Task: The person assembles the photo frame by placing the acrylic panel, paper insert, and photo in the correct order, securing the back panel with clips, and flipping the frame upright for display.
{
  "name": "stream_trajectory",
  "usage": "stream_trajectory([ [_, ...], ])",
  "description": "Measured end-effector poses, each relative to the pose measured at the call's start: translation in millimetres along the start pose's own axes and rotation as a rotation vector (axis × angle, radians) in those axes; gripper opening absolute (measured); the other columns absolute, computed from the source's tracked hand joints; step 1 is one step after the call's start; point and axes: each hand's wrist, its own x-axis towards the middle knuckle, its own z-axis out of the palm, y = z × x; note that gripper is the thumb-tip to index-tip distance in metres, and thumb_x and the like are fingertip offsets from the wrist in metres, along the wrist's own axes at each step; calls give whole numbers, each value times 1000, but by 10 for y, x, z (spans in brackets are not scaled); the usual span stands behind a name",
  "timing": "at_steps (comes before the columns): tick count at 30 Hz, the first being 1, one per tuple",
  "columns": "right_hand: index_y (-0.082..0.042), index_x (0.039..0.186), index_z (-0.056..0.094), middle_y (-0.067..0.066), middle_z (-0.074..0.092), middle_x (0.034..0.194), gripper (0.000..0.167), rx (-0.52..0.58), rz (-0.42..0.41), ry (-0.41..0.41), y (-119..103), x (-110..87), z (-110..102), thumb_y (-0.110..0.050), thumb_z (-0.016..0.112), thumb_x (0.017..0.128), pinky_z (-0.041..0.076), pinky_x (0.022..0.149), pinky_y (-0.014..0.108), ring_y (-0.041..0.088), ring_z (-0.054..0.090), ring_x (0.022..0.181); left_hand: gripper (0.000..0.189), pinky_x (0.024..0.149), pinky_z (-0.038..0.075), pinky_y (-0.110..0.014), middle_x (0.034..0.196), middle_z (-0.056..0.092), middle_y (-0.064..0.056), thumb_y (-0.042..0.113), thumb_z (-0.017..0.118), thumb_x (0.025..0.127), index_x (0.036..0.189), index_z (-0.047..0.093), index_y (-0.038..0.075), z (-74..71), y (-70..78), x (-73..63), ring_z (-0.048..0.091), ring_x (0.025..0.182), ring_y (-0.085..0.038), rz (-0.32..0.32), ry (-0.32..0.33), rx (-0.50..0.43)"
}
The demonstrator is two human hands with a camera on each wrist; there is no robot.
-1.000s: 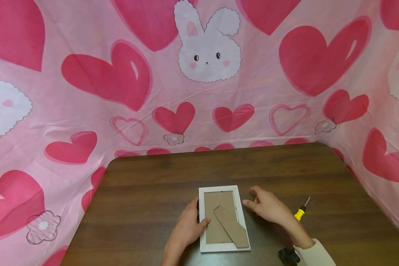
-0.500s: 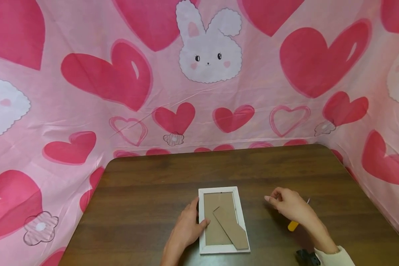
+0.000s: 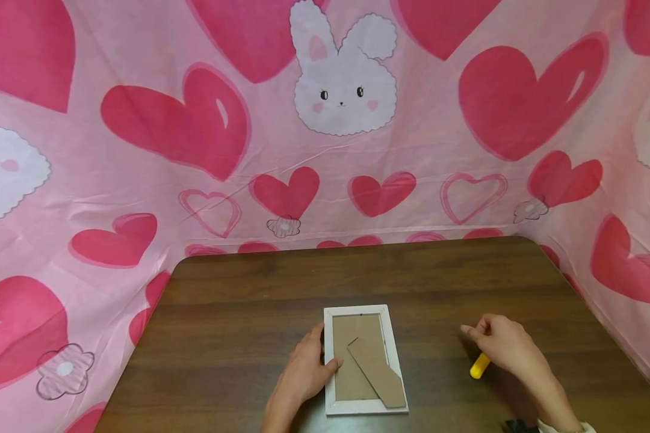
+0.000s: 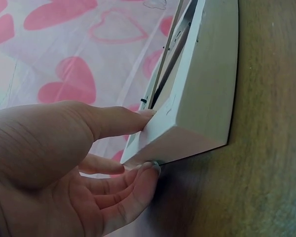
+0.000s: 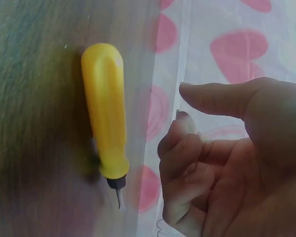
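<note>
A white picture frame (image 3: 390, 344) lies back side up on the table, its brown backing board (image 3: 354, 325) and slanted stand leg (image 3: 379, 376) showing. My left hand (image 3: 303, 373) grips its left edge. In the left wrist view, the thumb presses the top of the white frame (image 4: 207, 79) while the fingers bend against its lower edge. To the right, my right hand (image 3: 511, 347) hovers over a yellow-handled screwdriver (image 3: 479, 365), apart from it. Seen from the right wrist, the screwdriver (image 5: 106, 108) lies beside loosely curled fingers and an outstretched thumb, which hold nothing.
The brown wooden table (image 3: 238, 337) has rounded far corners. Around its back and sides hangs a pink cloth (image 3: 428, 138) printed with hearts and rabbits. A small black object (image 3: 520, 426) shows by the right wrist at the bottom edge.
My right hand has moved from beside the picture frame rightward and a little nearer, over the screwdriver, hiding its shaft. The left hand and the picture frame stay in place.
</note>
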Motion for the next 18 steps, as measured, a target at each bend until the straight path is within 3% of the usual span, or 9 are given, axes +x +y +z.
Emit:
stream_trajectory([
  [6,-5,90,65,3,57,77,56,-49,91,-39,82,-67,-9,-58,56,103,40,62,35,21,53,70,79,83,51,-42,103,64,-6,24,85,87,151,46,0,11,-20,-6,59,93,-18,5,-18,-25],
  [13,-11,61,62,0,56,58,74,-90,144,-81,94,-132,11,-76,54,95,36,61,34,18,51,59,74,81,49,-43,99,62,-4,22,83,88,148,48,-1,7,-17,-22,57,90,-18,22,11,-21],
  [18,-12,57,60,-1,56,51,76,-100,144,-88,99,-123,56,-77,55,94,36,61,33,17,52,55,74,85,49,-46,98,62,-5,22,83,87,148,48,-1,10,-5,-22,57,93,-20,4,10,-17],
])
